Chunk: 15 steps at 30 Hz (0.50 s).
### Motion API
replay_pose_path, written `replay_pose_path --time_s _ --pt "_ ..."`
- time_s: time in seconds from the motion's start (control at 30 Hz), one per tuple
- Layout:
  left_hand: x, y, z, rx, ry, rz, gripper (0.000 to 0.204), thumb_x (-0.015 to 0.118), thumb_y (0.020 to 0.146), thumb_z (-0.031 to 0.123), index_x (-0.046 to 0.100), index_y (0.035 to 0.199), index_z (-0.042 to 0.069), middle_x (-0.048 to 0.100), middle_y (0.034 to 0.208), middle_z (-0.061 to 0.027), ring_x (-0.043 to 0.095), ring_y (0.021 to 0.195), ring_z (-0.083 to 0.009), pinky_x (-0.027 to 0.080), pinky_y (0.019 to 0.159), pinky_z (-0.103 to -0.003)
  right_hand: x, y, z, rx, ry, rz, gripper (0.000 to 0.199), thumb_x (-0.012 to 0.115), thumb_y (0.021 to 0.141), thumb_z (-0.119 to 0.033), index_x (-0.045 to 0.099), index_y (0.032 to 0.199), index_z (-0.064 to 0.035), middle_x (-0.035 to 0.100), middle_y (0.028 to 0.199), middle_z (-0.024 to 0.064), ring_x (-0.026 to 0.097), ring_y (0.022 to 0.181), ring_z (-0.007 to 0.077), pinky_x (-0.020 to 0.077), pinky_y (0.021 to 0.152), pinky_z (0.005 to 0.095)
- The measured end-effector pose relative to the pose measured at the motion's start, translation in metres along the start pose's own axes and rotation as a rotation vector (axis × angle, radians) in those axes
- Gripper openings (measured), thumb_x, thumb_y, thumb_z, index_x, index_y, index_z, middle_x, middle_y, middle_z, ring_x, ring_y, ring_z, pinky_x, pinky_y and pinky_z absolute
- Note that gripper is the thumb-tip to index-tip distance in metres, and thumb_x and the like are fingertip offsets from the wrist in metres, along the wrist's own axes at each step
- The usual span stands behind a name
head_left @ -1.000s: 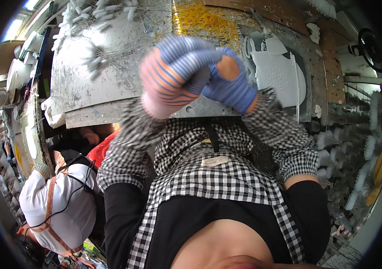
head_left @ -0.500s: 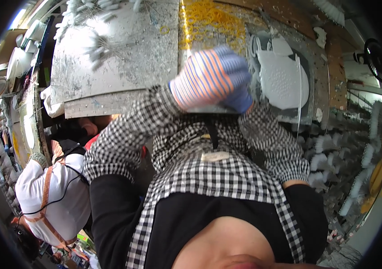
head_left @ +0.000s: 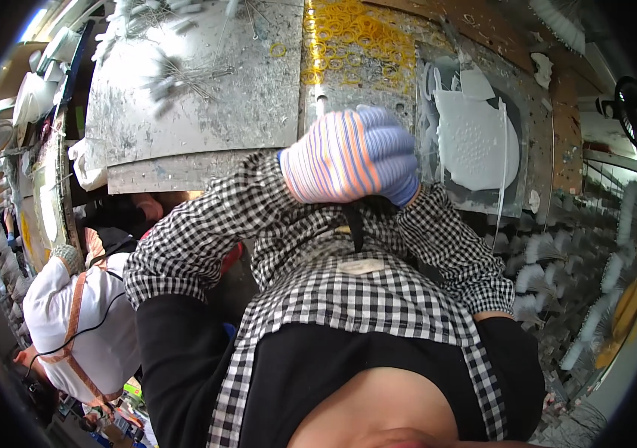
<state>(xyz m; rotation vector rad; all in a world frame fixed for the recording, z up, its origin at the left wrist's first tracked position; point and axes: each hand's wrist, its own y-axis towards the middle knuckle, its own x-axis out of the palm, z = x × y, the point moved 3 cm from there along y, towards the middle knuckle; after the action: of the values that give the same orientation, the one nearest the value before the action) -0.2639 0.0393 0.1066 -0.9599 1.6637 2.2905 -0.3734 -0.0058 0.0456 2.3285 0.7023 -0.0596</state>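
Note:
My left hand (head_left: 345,155), in a glove striped orange, blue and white, is closed above the near table edge, in front of my checked apron. Its fingers curl out of sight. My right hand (head_left: 406,193) is tucked behind it; only a bit of blue glove by the cuff shows, and its fingers are hidden. Just beyond the left glove a short white rod end (head_left: 321,104) shows; whether it is held I cannot tell. Farther off lie many yellow rings (head_left: 363,37). To the right, white paste (head_left: 475,142) is spread on a grey board.
Wire-stemmed brushes (head_left: 176,78) lie on the metal-topped table (head_left: 259,112) at the left. A pale scraper-like piece (head_left: 477,84) and a thin white stick (head_left: 503,149) rest on the paste. Rows of bristly brushes (head_left: 550,254) stand at the right. A co-worker in white (head_left: 83,321) is at my left.
Both hands have come a little nearer to my body, still close together. The white rod end now shows beyond the left glove.

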Motion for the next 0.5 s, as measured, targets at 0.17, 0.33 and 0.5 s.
replay_pose_path --time_s 0.17,0.33,0.5 --pt "-0.019 0.046 -0.038 -0.139 0.261 -0.128 0.025 0.074 0.07 0.012 0.074 0.095 0.016 0.068 0.096 0.0001 0.068 0.085 -0.0207 0.059 0.067 -0.034 -0.013 -0.028 0.052 0.089 -0.608 -0.402 0.05 0.067 0.095 -0.028 0.051 0.137 -0.0059 0.056 0.129 0.0098 0.055 0.121 0.0207 0.0491 0.099 0.0347" --pt "-0.009 -0.008 -0.015 -0.139 0.14 0.063 0.03 0.079 0.063 0.01 0.076 0.091 0.018 0.068 0.094 0.0007 0.068 0.077 -0.0231 0.057 0.062 -0.033 0.002 -0.043 0.035 0.058 -0.661 -0.142 0.037 0.071 0.086 -0.032 0.063 0.115 -0.0098 0.066 0.104 0.0075 0.065 0.1 0.0234 0.0528 0.084 0.0352" --pt "0.001 0.006 -0.043 -0.223 0.101 0.15 0.02 0.076 0.069 0.006 0.076 0.086 0.016 0.069 0.091 -0.003 0.069 0.074 -0.0248 0.057 0.06 -0.034 -0.005 -0.017 0.026 0.32 -0.718 -0.196 0.04 0.072 0.083 -0.037 0.064 0.111 -0.0109 0.068 0.094 0.0067 0.068 0.089 0.0257 0.0534 0.079 0.0387"
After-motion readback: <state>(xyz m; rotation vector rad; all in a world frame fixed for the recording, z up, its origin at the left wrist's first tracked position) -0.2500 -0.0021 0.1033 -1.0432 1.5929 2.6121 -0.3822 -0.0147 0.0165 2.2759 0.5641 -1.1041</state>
